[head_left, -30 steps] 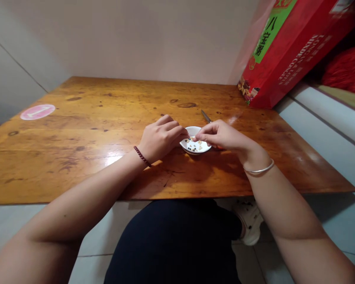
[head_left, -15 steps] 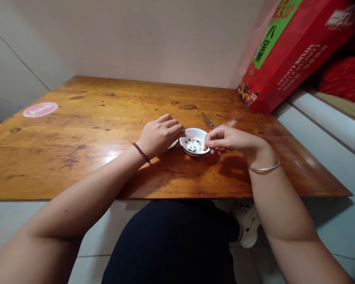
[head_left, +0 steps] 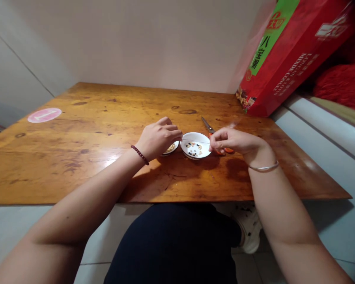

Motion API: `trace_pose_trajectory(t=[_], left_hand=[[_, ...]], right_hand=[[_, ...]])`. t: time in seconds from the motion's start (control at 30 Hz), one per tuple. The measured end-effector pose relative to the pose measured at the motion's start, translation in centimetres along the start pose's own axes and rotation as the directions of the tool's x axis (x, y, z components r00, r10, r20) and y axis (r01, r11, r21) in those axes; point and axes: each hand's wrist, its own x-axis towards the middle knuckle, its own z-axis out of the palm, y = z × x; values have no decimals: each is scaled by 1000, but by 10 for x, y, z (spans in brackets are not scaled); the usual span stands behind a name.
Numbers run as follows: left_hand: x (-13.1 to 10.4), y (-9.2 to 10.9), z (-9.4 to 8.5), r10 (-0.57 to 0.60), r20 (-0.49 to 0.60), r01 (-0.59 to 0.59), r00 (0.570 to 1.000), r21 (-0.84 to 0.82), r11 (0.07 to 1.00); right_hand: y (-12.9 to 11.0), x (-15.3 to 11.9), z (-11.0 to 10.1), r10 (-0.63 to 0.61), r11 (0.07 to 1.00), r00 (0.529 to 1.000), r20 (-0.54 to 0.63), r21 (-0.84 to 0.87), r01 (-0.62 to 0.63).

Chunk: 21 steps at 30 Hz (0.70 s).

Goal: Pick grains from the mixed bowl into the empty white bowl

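Note:
A thin string (head_left: 196,141) runs between my two hands above a white bowl (head_left: 197,137) that holds several small black, yellow and pale beads (head_left: 194,149). My left hand (head_left: 163,135) pinches one end, just left of the bowl. At the bowl's right rim, my right hand (head_left: 229,140) pinches the other end. A second small dish (head_left: 173,147) with pale yellow pieces lies partly hidden under my left hand. Scissors (head_left: 207,124) with orange handles rest behind and beneath my right hand, blades pointing away.
The wooden table (head_left: 106,114) meets a wall at the back. A large red box (head_left: 286,59) leans at the back right. A pink oval sticker (head_left: 44,115) marks the table's left side. Red fluffy material (head_left: 343,86) lies at the far right.
My hands have moved slightly apart, leaving more string showing between them. More of the second dish shows beside my left hand. The whole view has shifted slightly.

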Motion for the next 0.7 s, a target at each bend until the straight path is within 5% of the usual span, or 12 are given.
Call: trace_pose_trajectory(t=[0.23, 0.47, 0.57, 0.7], left_hand=[[-1, 6, -1, 64, -125, -65, 990, 2, 998], [0, 17, -3, 143, -90, -149, 986, -67, 986], [-1, 19, 0, 143, -125, -158, 982, -113, 981], [-2, 21, 4, -43, -139, 10, 989, -230, 973]], right_hand=[[-7, -1, 10, 55, 990, 995, 80, -131, -45], [-8, 7, 28, 129, 989, 966, 223, -106, -108], [-5, 14, 33, 92, 994, 987, 133, -62, -85], [-5, 21, 37, 24, 1000, 995, -95, -1, -25]])
